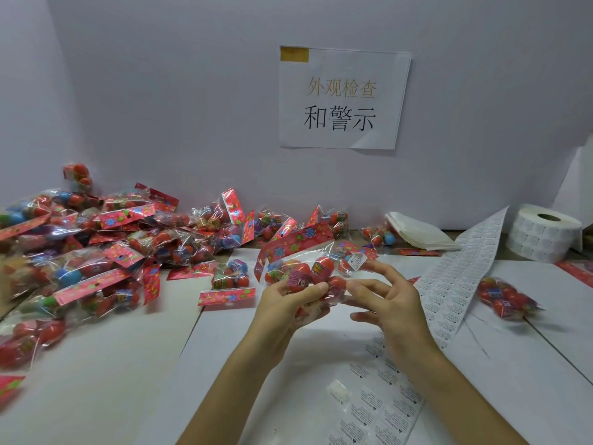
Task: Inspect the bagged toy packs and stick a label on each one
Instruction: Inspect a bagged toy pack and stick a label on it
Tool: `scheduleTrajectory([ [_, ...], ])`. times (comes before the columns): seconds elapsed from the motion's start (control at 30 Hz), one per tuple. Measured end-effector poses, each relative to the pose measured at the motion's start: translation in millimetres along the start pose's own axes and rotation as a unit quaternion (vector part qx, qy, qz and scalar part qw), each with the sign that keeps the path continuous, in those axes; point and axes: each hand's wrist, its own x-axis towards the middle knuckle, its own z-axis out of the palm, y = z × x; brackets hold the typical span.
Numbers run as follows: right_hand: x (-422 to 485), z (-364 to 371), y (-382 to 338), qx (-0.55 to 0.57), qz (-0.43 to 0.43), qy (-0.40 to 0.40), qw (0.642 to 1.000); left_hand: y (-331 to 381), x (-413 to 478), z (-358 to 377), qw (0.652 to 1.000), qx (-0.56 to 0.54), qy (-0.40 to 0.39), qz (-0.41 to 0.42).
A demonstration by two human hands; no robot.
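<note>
My left hand point(285, 303) grips a clear bagged toy pack point(308, 271) of red egg-shaped capsules with a red flowered header card, lifted above the table at centre. My right hand point(390, 303) is just right of the pack, fingers spread and fairly straight. A small white label point(356, 261) sticks at its raised fingertip, against the pack's right end. A strip of printed labels point(455, 277) runs across the table to a label roll point(545, 234) at the far right. More of the label sheet point(382, 406) lies under my right forearm.
A big pile of bagged packs point(96, 248) fills the left side up to the wall. One pack point(229, 279) lies mid-table, another pack point(505, 298) to the right. Folded white backing paper point(417, 232) sits by the wall under a paper sign point(341, 97).
</note>
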Motion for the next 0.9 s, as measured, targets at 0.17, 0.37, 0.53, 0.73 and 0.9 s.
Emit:
scheduleTrajectory([
  [0.17,0.7,-1.5,0.3,0.034,0.014,-0.007,0.999,3.4,-2.0,0.6,0.999,-0.032,-0.024,-0.016],
  [0.37,0.8,-3.5,-2.2,0.019,0.001,-0.021,1.0,3.7,-3.3,0.6,0.998,-0.046,-0.024,-0.021],
  [0.53,-0.1,-4.5,0.8,-0.078,-0.097,-0.017,0.992,3.7,-1.4,-1.4,0.996,-0.068,0.043,-0.024],
  [0.73,-4.8,5.5,3.0,0.097,0.054,-0.146,0.983,6.8,-2.0,-2.4,0.992,-0.1,0.076,-0.005],
  [0.9,-5.4,7.3,4.5,0.09,0.074,-0.142,0.983,6.2,-1.5,-0.7,0.993,-0.094,0.075,0.003],
])
